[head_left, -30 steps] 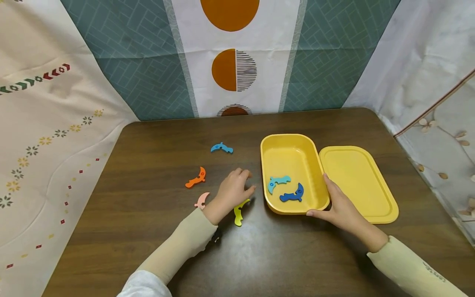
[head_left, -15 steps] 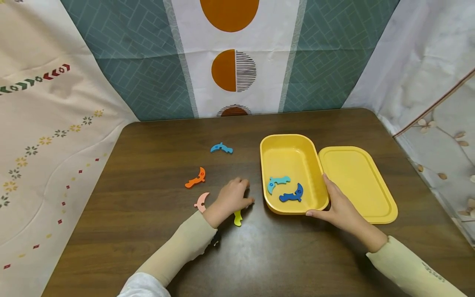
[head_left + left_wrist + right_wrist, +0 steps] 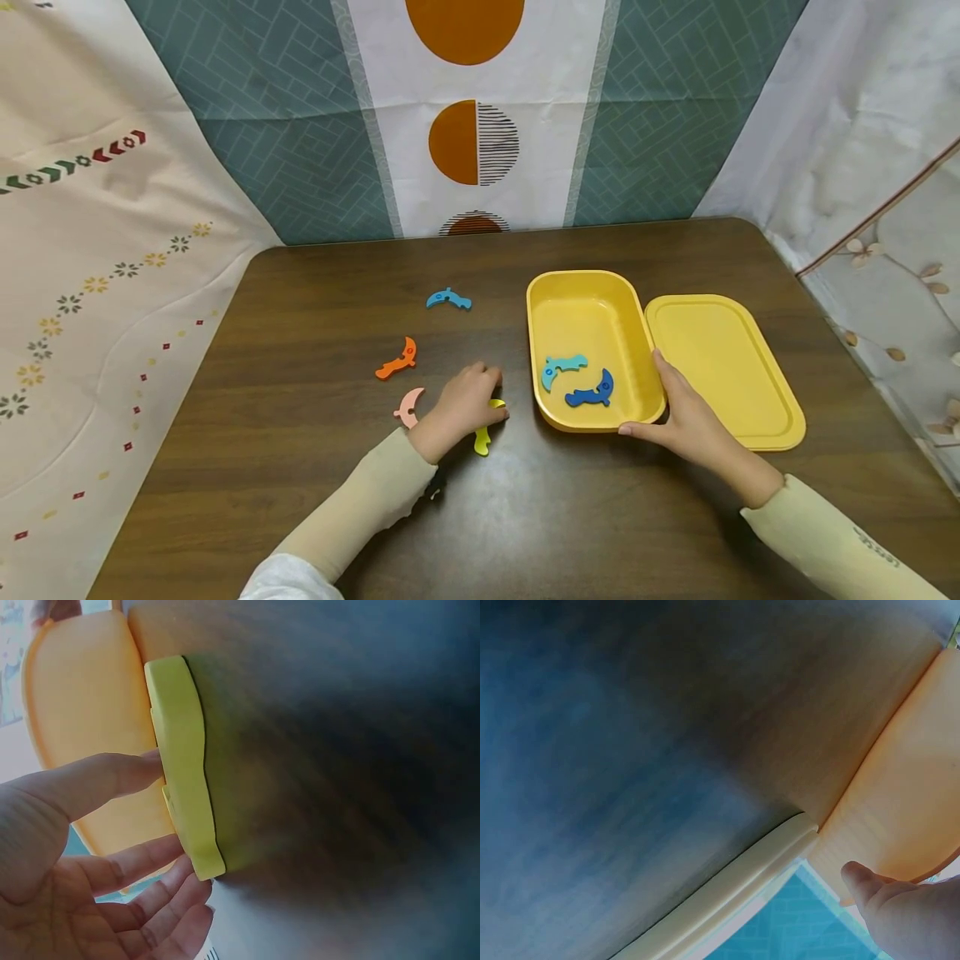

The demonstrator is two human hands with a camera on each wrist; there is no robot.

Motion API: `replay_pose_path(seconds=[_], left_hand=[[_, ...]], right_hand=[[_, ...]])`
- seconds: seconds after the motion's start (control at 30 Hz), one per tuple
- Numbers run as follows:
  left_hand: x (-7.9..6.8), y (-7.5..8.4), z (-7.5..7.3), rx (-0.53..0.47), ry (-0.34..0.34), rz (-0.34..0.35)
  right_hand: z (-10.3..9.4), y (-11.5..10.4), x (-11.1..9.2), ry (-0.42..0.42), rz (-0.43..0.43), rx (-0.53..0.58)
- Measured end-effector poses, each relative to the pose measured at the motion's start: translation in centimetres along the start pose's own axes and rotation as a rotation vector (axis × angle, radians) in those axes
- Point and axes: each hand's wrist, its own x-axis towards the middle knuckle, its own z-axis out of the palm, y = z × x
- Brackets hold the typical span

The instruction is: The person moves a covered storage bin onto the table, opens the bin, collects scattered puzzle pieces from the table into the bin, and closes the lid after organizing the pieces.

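Observation:
My left hand (image 3: 459, 404) pinches a yellow curved knife-shaped toy piece (image 3: 180, 765) on the table, thumb on one side and a finger on the other. Part of that piece is hidden under the hand in the head view. A pink piece (image 3: 408, 407) lies just left of the same hand, partly covered. My right hand (image 3: 686, 421) grips the near right corner of a yellow box (image 3: 534, 333), its thumb along the front wall. Inside the box lie a teal piece (image 3: 562, 367) and a dark blue piece (image 3: 591, 392).
A yellow lid (image 3: 720, 367) lies flat against the box's right side. Farther left on the brown table (image 3: 300, 417) are an orange piece (image 3: 397, 360) and a blue piece (image 3: 448, 298). Something small and dark (image 3: 437, 483) shows beside the left sleeve, its kind unclear.
My left hand has lowered slightly toward me and its thumb has closed in on the yellow piece. The right hand and the box stay where they were.

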Motion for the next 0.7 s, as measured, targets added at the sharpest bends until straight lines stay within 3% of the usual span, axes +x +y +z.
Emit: replay_pose_path(seconds=[0.7], left_hand=[[-0.85,-0.25,-0.05,-0.015,-0.019,-0.030]], right_hand=[[-0.07,0.02,0.11,-0.007,0.004,-0.006]])
